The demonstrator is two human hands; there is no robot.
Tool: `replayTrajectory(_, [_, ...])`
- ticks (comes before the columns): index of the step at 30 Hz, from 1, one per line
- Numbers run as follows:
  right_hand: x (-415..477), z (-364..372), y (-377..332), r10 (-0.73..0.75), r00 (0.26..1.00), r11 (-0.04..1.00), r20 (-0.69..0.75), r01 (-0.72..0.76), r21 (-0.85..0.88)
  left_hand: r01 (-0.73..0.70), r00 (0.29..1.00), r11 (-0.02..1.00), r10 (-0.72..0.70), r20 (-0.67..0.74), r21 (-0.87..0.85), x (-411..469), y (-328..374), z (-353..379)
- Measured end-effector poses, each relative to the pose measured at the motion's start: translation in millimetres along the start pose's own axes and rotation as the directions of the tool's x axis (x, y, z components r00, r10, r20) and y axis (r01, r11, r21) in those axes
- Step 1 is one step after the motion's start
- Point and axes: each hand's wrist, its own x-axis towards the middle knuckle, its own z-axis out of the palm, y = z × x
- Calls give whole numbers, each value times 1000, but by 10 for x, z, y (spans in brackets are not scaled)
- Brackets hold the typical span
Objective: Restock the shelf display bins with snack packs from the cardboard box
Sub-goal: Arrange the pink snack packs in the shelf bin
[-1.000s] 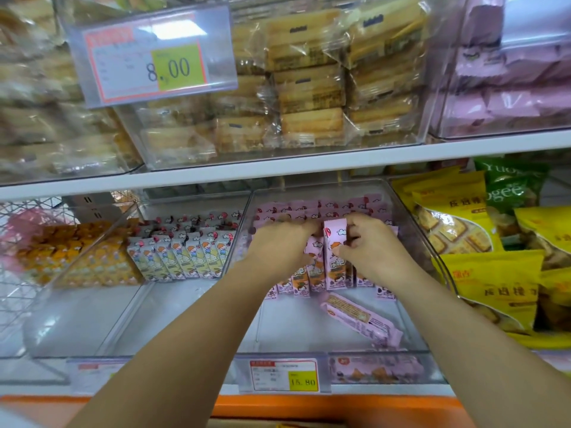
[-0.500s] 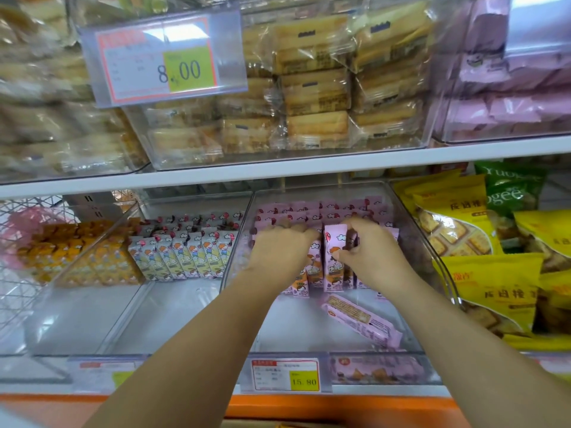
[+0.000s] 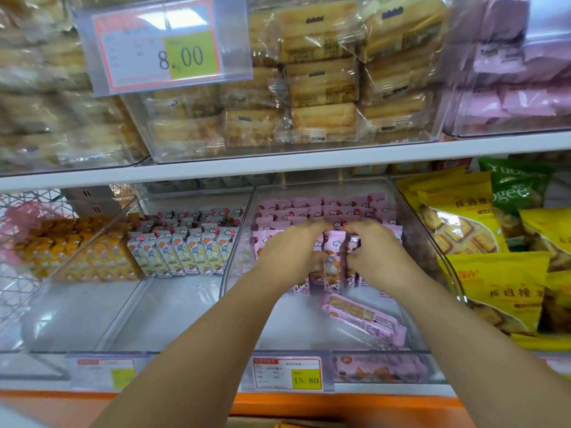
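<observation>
Pink snack pack (image 3: 333,257) upright, centre frame, in clear bin (image 3: 309,332).
Pinched between left hand (image 3: 290,254) and right hand (image 3: 375,253), fingers of both curled round it; loose pack (image 3: 364,318) flat just below.

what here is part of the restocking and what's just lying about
In the job: left hand, right hand, upright pink snack packs they grip, loose pink pack, clear bin.
Just there: white snack packs, yellow biscuit bags, bread packs, 8.00 price tag.
</observation>
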Motion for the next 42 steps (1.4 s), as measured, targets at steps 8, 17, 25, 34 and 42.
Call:
replayTrajectory(8, [-2, 11, -27, 0, 995, 985, -97, -17, -174, -26, 999, 996, 24, 33, 85, -21, 53, -26])
replayTrajectory(17, [11, -138, -55, 67, 993, 898, -95, -101, -429, 28, 1000, 996, -28, 1, 83, -57, 35, -22])
replayTrajectory(25, [130, -193, -37, 91, 994, 869, 55, -52, -491, 54, 999, 995, -54, -9, 78, -83, 69, -29])
replayTrajectory(34, [174, -225, 24, 68, 992, 863, 111, -2, -505, 84, 995, 987, -77, -57, 139, -65, 121, -3])
replayTrajectory(42, [258, -241, -6, 56, 980, 888, 191, 39, -458, 74, 992, 980, -54, -114, 183, 42, 128, 89])
